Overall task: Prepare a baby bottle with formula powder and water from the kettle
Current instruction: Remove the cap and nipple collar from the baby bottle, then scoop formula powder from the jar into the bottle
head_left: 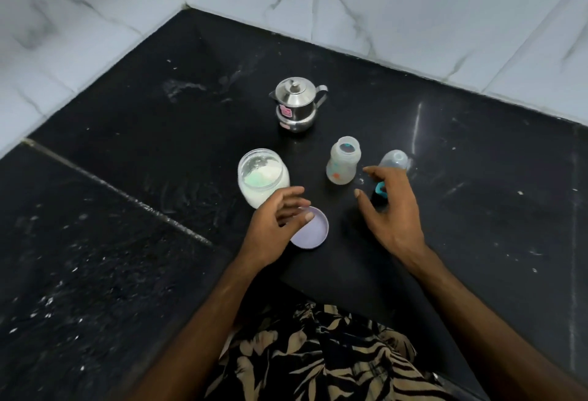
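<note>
Head view shows a black counter. An open baby bottle stands near the middle. A powder jar stands to its left, and a small kettle sits behind. Left hand hovers over a purple lid, fingers loose, holding nothing. Right hand is spread wide beside the bottle, over a teal ring.

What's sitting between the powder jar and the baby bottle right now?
Nothing. In the head view, only bare black countertop separates the open powder jar from the uncapped baby bottle; both hands hover nearer the camera.
</note>
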A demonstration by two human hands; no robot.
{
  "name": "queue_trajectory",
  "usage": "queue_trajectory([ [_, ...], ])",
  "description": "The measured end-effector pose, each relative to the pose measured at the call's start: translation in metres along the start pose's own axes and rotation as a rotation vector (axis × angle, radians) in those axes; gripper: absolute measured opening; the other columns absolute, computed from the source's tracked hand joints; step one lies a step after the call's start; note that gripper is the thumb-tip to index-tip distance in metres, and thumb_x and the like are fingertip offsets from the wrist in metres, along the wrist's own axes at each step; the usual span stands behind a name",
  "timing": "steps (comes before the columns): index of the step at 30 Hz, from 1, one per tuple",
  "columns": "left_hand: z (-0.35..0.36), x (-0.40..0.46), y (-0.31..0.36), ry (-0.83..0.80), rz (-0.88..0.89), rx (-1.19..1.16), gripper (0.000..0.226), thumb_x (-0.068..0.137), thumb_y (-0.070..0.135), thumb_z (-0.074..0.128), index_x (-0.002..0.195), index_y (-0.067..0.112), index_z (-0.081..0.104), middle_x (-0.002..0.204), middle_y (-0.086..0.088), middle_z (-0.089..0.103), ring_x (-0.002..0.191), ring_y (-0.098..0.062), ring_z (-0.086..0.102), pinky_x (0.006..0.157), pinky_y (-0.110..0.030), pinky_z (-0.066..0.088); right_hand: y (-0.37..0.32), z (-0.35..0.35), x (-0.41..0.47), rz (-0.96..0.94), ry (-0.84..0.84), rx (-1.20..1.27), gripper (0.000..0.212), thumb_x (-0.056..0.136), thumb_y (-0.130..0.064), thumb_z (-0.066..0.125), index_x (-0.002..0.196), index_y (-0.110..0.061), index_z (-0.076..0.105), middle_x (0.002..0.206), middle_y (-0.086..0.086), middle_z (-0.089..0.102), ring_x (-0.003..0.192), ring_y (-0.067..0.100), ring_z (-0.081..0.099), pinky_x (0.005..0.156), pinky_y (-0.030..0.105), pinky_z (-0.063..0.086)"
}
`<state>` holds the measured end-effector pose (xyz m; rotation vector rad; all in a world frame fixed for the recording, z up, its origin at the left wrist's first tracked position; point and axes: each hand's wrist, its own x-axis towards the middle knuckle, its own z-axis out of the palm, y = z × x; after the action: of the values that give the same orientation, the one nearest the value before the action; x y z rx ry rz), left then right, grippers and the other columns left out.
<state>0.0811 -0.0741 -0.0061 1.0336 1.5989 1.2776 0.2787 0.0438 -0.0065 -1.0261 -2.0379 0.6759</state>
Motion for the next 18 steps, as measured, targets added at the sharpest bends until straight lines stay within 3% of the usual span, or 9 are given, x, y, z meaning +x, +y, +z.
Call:
queue_trajectory([
  [4,-0.015,-0.006,-0.003,0.026,-0.016,0.039,0.027,0.084,0.018,0.074,0.11,0.017,0.065,0.098,0.001,0.073,0.096,-0.012,0.068,0.085,-0.028,0.053,-0.021,0.024,0.008,-0.108,-0.033,-0.017,0.034,0.083,-0.009,0.075,0.113,-0.006,0.059,0.112,-0.002,0.055,0.102,0.011,0.053,0.087,0.02,0.044],
  [7,-0.024,-0.009,-0.005,0.135,-0.006,0.073,0.013,0.081,0.018,0.076,0.092,0.015,0.069,0.083,0.0,0.072,0.08,-0.014,0.068,0.075,-0.031,0.053,-0.036,0.042,0.016,-0.103,-0.109,-0.015,0.034,0.084,-0.011,0.075,0.114,-0.008,0.061,0.113,0.0,0.057,0.102,0.008,0.053,0.088,0.016,0.042],
  [9,-0.032,-0.01,-0.007,0.256,0.009,0.089,0.016,0.078,0.021,0.079,0.079,0.013,0.065,0.073,-0.005,0.069,0.069,-0.021,0.063,0.068,-0.039,0.052,-0.045,0.053,0.022,-0.078,-0.165,0.026,0.034,0.085,-0.013,0.073,0.116,-0.01,0.061,0.113,0.002,0.058,0.1,0.001,0.052,0.088,0.009,0.04],
  [11,-0.041,-0.01,-0.007,0.4,0.053,0.125,0.027,0.074,0.03,0.081,0.074,0.015,0.058,0.069,-0.006,0.062,0.063,-0.018,0.056,0.062,-0.037,0.048,-0.053,0.062,0.028,-0.042,-0.172,0.102,0.034,0.085,-0.013,0.073,0.117,-0.012,0.06,0.11,0.0,0.058,0.096,-0.004,0.051,0.084,0.007,0.04],
  [14,-0.053,-0.006,-0.001,0.494,0.104,0.221,0.044,0.065,0.042,0.083,0.092,0.024,0.053,0.087,0.001,0.06,0.08,-0.009,0.058,0.07,-0.029,0.049,-0.064,0.067,0.038,0.018,-0.146,0.209,0.031,0.085,-0.013,0.073,0.113,-0.018,0.06,0.107,0.002,0.061,0.094,0.005,0.058,0.078,0.012,0.045],
  [16,-0.06,0.002,0.002,0.411,0.083,0.28,0.073,0.06,0.045,0.085,0.12,0.028,0.047,0.117,0.004,0.054,0.108,-0.007,0.054,0.086,-0.025,0.047,-0.072,0.067,0.046,0.033,-0.139,0.259,0.027,0.086,-0.012,0.072,0.108,-0.02,0.06,0.105,0.004,0.064,0.091,0.01,0.061,0.075,0.012,0.045],
  [18,-0.065,0.014,0.002,0.281,0.029,0.298,0.104,0.057,0.046,0.088,0.143,0.029,0.03,0.141,0.004,0.041,0.128,-0.007,0.042,0.101,-0.026,0.039,-0.079,0.064,0.054,0.03,-0.156,0.265,0.019,0.087,-0.013,0.071,0.103,-0.019,0.062,0.1,0.004,0.067,0.086,0.007,0.062,0.073,0.01,0.044],
])
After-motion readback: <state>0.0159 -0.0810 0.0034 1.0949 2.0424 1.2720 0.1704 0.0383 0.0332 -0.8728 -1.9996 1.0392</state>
